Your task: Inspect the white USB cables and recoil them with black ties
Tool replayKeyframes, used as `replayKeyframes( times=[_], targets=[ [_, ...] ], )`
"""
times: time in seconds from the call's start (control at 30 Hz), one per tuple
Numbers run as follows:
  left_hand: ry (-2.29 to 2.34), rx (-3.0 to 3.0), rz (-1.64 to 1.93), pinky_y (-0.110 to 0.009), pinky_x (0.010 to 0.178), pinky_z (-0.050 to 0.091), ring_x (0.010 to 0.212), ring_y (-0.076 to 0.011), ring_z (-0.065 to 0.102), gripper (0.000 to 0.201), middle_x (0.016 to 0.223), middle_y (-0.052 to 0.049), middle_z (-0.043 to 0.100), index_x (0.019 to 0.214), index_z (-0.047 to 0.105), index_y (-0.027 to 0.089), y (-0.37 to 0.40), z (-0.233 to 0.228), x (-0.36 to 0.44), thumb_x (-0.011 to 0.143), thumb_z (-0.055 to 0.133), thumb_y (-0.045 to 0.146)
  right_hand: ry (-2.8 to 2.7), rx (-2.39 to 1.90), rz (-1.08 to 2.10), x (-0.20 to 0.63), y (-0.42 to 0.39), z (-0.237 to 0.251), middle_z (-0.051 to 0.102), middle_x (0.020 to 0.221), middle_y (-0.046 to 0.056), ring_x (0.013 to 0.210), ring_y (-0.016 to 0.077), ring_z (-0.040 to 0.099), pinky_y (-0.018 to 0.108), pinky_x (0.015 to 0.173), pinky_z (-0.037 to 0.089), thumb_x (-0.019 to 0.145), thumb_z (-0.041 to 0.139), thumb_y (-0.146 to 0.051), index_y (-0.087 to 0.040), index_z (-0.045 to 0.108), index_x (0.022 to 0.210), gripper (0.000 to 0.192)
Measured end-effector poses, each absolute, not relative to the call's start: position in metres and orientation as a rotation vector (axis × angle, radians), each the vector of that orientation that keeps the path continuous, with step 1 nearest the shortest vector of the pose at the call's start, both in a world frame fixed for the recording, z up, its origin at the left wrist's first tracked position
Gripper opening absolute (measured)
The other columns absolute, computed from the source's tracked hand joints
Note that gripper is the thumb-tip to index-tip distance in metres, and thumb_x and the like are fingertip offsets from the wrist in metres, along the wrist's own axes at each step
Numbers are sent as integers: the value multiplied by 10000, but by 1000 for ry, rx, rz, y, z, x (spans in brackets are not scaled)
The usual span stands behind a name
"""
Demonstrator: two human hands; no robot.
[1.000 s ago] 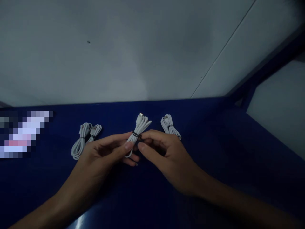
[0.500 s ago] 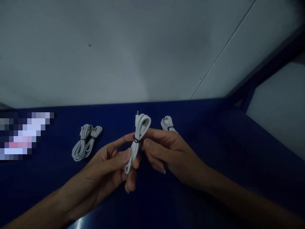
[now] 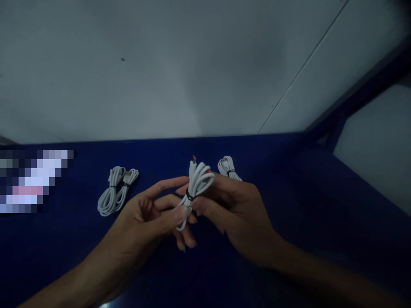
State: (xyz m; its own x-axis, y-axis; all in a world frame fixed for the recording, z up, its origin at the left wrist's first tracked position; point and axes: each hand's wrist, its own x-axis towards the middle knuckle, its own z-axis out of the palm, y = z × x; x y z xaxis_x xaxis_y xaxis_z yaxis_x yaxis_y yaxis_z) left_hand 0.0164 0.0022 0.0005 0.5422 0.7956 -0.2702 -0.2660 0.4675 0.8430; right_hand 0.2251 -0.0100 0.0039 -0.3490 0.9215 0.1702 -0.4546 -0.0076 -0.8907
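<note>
A coiled white charging cable point(image 3: 196, 182), bound at its middle by a black twist tie point(image 3: 190, 195), is held up between my two hands. Its small plug point(image 3: 193, 164) with an orange tip points upward. My left hand point(image 3: 154, 214) pinches the lower loops between thumb and fingers. At the tie, the thumb and fingers of my right hand point(image 3: 234, 205) close on the bundle from the other side. The tie's ends are partly hidden by my fingers.
Two tied white cables point(image 3: 112, 192) lie side by side on the blue table point(image 3: 64, 256) at left. Another tied cable point(image 3: 229, 167) lies behind my right hand. A pixelated object point(image 3: 35, 182) is at far left. A pale wall panel point(image 3: 160, 77) rises behind the table.
The held cable has shifted slightly right and turned, so its top loops fan out more to the right and the plug's orange tip now shows. My left hand has followed it rightward.
</note>
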Motion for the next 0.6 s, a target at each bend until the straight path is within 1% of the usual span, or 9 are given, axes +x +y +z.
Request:
replayKeyframes(
  times=[0.1,0.23,0.33,0.4,0.53,0.6],
  targets=[
    [814,964,814,-183,641,654,696,-146,818,445,870,-1,856,1392,755,298,0,5,19,973,896,246,-1181,-616,1518,222,-13,0,751,849,-41,728,124,787,272,734,687,1072,730,-99,-245,783,1054,156],
    [911,1070,895,-188,675,679,708,-155,830,412,825,23,853,1307,788,307,-5,11,22,930,931,221,-1239,-686,1389,218,-19,-9,749,894,-24,753,123,769,282,752,674,1134,672,-215,-251,771,1186,118],
    [974,1141,955,-174,714,688,703,-149,833,431,801,45,860,1247,807,327,-9,13,25,878,952,158,-1276,-726,1310,215,-23,-13,712,879,-27,750,113,724,266,733,631,1139,661,-229,-239,745,1121,86],
    [1007,1201,988,-148,735,681,703,-135,835,428,790,62,862,1212,822,348,-12,13,27,864,951,134,-1282,-747,1292,214,-25,-14,687,871,-28,740,108,685,255,699,595,1146,645,-246,-230,719,1081,101],
    [1060,1328,1028,-93,757,656,743,-107,838,465,820,97,867,1187,831,408,-18,10,31,840,969,130,-1343,-819,1244,212,-28,-15,650,911,-12,748,110,607,263,674,536,1169,590,-311,-211,681,1025,197],
    [1091,1390,1037,-95,771,660,765,-102,838,447,853,108,871,1202,821,439,-20,8,32,870,961,176,-1369,-855,1238,213,-29,-14,624,897,-11,744,112,570,270,668,505,1178,566,-337,-206,657,983,252]
  ],
)
